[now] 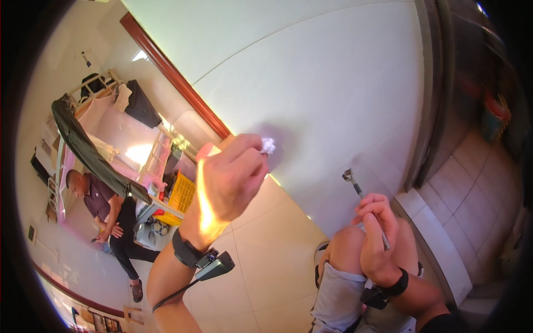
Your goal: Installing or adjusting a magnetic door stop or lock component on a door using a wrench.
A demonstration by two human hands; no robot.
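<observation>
My left hand (236, 172) is closed, pinching a crumpled white tissue (267, 146) at its fingertips. The tissue is at the smooth pale wall (322, 72), and a shadow falls beside it; whether it touches the surface I cannot tell. Above my bent knees, my right hand (377, 230) is closed round a scraper-like tool (357, 188) with a slim metal handle. The tool's short, wide head points up toward the wall, and the handle's other end shows below my fingers. Bands with small dark devices are strapped round both wrists.
At the left a person (100, 205) sits by a bunk bed (105, 119). A yellow crate (181, 194) and a ball (160, 228) are near the bed. On the right, a raised white sill (436, 244) borders a doorway onto a tiled floor (472, 188).
</observation>
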